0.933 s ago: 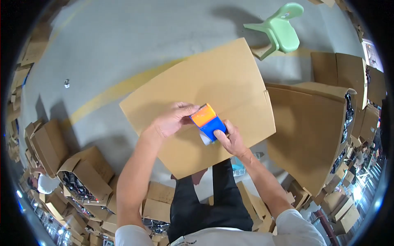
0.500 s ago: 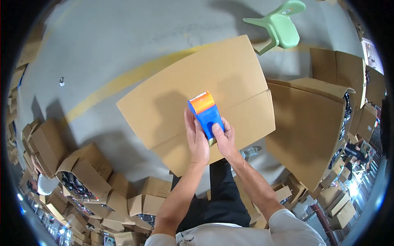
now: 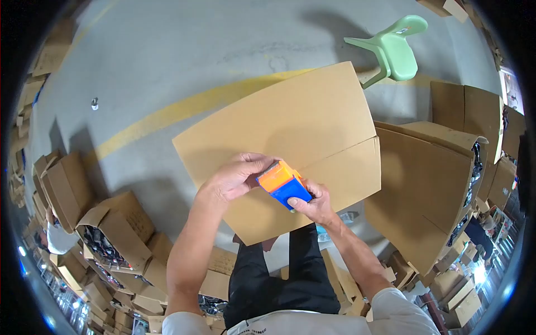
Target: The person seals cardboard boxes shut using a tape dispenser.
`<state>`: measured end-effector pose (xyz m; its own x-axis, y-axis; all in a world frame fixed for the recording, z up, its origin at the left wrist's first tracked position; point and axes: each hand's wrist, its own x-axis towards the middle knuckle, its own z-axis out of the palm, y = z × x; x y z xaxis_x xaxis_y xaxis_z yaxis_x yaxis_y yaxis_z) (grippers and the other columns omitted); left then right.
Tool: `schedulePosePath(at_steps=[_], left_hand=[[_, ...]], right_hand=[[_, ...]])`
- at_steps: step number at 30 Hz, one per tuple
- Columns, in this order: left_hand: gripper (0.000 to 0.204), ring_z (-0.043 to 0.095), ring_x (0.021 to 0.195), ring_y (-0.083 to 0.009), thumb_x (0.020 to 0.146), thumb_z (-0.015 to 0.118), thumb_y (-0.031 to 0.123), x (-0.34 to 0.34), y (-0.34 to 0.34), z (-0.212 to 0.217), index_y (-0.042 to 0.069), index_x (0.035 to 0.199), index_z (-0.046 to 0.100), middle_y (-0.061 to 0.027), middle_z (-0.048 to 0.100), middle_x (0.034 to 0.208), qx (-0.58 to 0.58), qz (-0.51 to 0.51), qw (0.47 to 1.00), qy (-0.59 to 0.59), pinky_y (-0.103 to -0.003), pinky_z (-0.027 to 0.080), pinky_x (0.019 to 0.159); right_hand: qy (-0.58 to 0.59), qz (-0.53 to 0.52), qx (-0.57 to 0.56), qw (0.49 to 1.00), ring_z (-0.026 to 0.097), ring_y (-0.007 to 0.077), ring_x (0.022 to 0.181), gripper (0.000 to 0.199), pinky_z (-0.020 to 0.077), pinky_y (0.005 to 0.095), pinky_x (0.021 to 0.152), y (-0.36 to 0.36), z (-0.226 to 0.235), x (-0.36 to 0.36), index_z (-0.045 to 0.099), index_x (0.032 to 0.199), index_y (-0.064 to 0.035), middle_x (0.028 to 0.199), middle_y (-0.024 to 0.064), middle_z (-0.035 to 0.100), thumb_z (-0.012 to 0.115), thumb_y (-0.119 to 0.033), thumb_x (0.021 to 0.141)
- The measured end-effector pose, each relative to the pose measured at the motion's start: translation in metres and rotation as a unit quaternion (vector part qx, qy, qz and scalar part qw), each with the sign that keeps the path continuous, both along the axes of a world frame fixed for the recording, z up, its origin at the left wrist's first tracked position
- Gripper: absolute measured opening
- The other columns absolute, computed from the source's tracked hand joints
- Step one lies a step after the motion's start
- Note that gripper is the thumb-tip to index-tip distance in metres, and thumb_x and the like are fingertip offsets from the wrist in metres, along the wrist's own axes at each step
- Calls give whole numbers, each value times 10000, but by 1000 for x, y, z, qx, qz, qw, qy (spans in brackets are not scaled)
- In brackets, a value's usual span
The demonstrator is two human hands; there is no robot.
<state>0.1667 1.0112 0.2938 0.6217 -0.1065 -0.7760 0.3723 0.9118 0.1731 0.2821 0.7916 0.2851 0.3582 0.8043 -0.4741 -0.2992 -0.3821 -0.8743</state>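
Note:
A small blue-and-orange box [image 3: 286,183] is held up over a large sheet of brown cardboard [image 3: 301,123]. My right hand [image 3: 316,202] wraps round its blue lower part, the thumb lying across the front. At the orange end, my left hand [image 3: 237,177] has its fingers curled in, with the tips against the box's upper left edge. Part of those fingertips is hidden behind the box.
Right of the sheet stands a big cardboard carton [image 3: 419,178] with dark packed goods at its edge. A pale green chair [image 3: 399,54] stands beyond. Open cartons [image 3: 120,231] crowd the lower left. A small object [image 3: 95,104] lies on the grey floor.
My left hand has shifted from the box's left side up to its orange end, its elbow swinging out left. The box has come down and tilted; my right hand still grips it.

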Motion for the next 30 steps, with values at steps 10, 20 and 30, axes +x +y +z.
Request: schedulePosePath(at_steps=[10,20,30], left_hand=[[320,591,642,-128,896,630,265,78,116,-43,6,712,666,-58,670,727,595,-56,792,123,-333,502,622],[187,681,957,-318,867,611,201,121,133,-186,90,951,734,-132,721,999,610,-585,532,47,-431,524,802],[425,589,816,-165,1013,492,397,-33,81,-52,2,1049,646,-95,655,941,646,-24,726,235,-324,481,775]], right_hand=[[-65,-85,-127,986,565,65,637,287,470,250,556,35,22,9,630,850,8,682,20,610,773,-240,836],[-105,-191,-164,962,477,72,601,356,433,292,524,50,-15,-8,587,762,15,656,21,574,788,-275,814],[-77,-195,-113,971,517,52,595,304,429,242,512,54,-17,2,622,794,6,665,-12,586,777,-253,833]])
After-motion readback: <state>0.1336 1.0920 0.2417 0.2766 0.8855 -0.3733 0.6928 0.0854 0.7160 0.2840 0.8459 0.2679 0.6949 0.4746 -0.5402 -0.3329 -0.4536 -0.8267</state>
